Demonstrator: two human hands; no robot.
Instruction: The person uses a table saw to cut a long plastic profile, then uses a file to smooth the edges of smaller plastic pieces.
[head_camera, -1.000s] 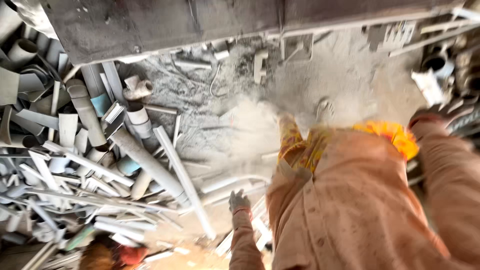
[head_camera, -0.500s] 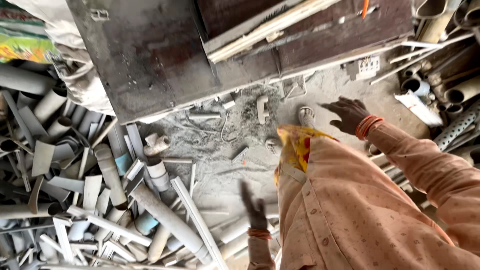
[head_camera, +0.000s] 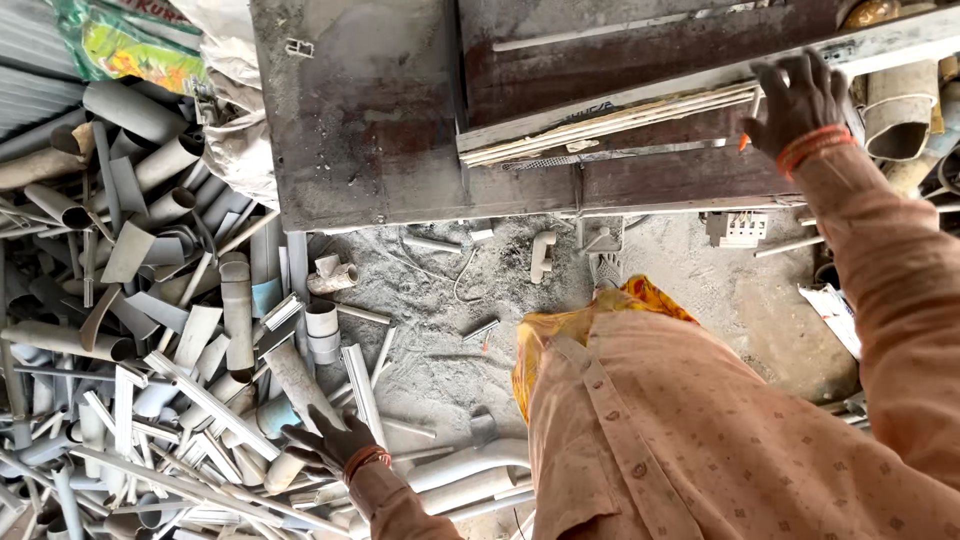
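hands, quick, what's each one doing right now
Left hand: open, fingers spread low over the grey pipe offcuts, holding nothing.
Right hand: fingers curled on the stack of long strips on the workbench.

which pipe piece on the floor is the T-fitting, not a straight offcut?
The pale tee on the dusty floor just below the dark table, at the pile's right edge. It has a side branch; the pieces around it are plain tubes or flat strips.

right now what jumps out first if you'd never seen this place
A big heap of cut grey pipe offcuts fills the left side of the dusty floor, with the left hand low at its edge. Top right, the right hand rests on a stack of pale strips lying on a dark, dust-coated workbench.
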